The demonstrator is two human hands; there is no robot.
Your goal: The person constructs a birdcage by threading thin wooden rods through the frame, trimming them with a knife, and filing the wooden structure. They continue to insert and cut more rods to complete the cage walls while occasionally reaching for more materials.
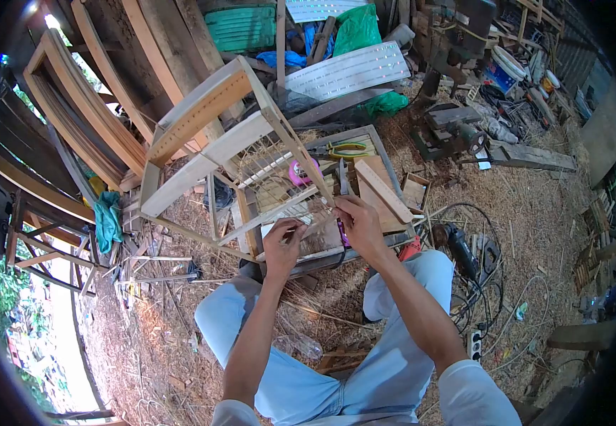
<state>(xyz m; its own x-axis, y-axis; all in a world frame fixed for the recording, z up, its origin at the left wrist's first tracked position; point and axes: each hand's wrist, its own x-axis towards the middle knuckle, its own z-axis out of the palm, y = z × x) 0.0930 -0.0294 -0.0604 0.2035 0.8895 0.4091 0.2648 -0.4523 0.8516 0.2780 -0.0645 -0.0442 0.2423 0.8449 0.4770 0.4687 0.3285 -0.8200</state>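
Observation:
A wooden cage frame (272,117) with thin bars (269,167) leans over a low work table (375,142) in front of me. My left hand (283,248) is closed in a pinch near the frame's lower edge; what its fingers hold is too small to make out. At the frame's right corner, my right hand (360,226) is closed too, its fingertips against or beside the wood; their grip is hidden. On the table lie pliers with yellow-green handles (347,150), a pink ring-shaped item (303,172), a dark-tipped tool (342,177) and a pale wooden board (382,192).
A corded power tool (458,250) lies on the right by my knee, near a power strip (475,345). Long timber frames (88,106) lean at the left. A vise-like machine (450,131) stands at the back right. Wood shavings cover the floor.

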